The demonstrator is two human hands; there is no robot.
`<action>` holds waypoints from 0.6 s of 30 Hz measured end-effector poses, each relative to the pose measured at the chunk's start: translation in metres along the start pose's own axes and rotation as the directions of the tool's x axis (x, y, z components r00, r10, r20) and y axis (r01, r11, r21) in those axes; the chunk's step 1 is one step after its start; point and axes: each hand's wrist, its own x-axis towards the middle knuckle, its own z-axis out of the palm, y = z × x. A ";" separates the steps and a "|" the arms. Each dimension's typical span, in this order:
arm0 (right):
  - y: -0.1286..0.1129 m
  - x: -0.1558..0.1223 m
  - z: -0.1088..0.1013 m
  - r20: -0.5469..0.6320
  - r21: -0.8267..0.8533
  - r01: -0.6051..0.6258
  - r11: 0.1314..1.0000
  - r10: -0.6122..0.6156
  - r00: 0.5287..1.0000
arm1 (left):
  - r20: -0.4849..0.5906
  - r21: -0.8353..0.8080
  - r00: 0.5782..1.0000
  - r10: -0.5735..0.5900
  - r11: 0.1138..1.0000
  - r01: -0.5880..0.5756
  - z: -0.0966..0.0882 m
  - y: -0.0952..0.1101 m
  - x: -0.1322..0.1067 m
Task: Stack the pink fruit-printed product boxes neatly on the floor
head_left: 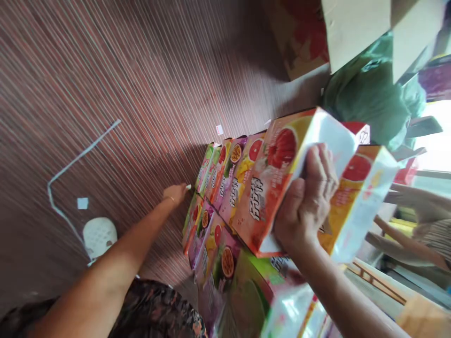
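Two rows of fruit-printed boxes run side by side, in green, red, purple, yellow and orange. My right hand (306, 197) grips the orange grapefruit box (268, 188) at the end of one row, its thumb and curled fingers against the white side. At the far end of that row, near the floor, my left hand (176, 193) is closed beside a green box (204, 169). A small white bit (189, 187) shows at its fingertips, too small to name. Behind my right hand stands a yellow-orange box (348, 192), partly hidden. A green box (253, 291) is close below.
The striped brown floor (141, 84) bears a white strap (84, 152), a white perforated shoe (100, 234) and paper scraps. Open cartons (355, 33) and a green plastic bag (369, 94) lie at upper right. Another person's arm (416, 244) reaches in from the right.
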 end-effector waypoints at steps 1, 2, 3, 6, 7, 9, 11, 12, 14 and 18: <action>0.001 0.000 0.001 -0.008 -0.001 0.001 1.000 -0.001 1.000 | -0.038 -0.013 0.998 -0.041 0.999 0.040 -0.007 -0.006 -0.016; 0.001 -0.001 0.002 -0.014 0.000 0.004 1.000 -0.004 1.000 | -0.075 -0.030 0.995 -0.073 0.997 0.071 -0.016 -0.010 -0.033; 0.002 -0.001 0.003 -0.015 0.000 0.002 1.000 -0.002 1.000 | -0.104 -0.050 0.990 -0.095 0.995 0.090 -0.026 -0.012 -0.050; 0.003 0.004 0.003 0.017 0.001 -0.035 0.999 0.035 0.999 | -0.120 -0.106 0.989 -0.090 0.991 0.078 -0.048 -0.010 -0.110; 0.004 0.007 0.002 0.034 0.006 -0.046 0.999 0.046 0.998 | -0.110 -0.122 0.991 -0.075 0.991 0.062 -0.051 -0.008 -0.132; 0.003 0.014 -0.008 0.068 0.036 -0.049 0.998 0.047 0.997 | -0.089 -0.148 0.995 -0.043 0.989 0.029 -0.054 -0.004 -0.175; -0.001 0.013 -0.026 0.071 0.096 -0.030 0.995 0.023 0.997 | -0.085 -0.152 0.996 -0.021 0.988 0.008 -0.054 -0.001 -0.216; -0.004 0.006 -0.039 0.056 0.130 -0.017 0.991 0.010 0.998 | -0.088 -0.142 0.996 -0.014 0.990 0.002 -0.054 0.001 -0.233; -0.010 -0.024 -0.065 -0.009 0.179 -0.008 0.984 0.010 1.000 | -0.098 -0.095 0.995 0.000 0.995 -0.009 -0.056 0.007 -0.262; -0.012 -0.125 -0.089 -0.029 0.140 -0.092 0.986 0.096 0.995 | -0.148 0.022 0.985 0.093 0.996 -0.091 -0.064 0.038 -0.289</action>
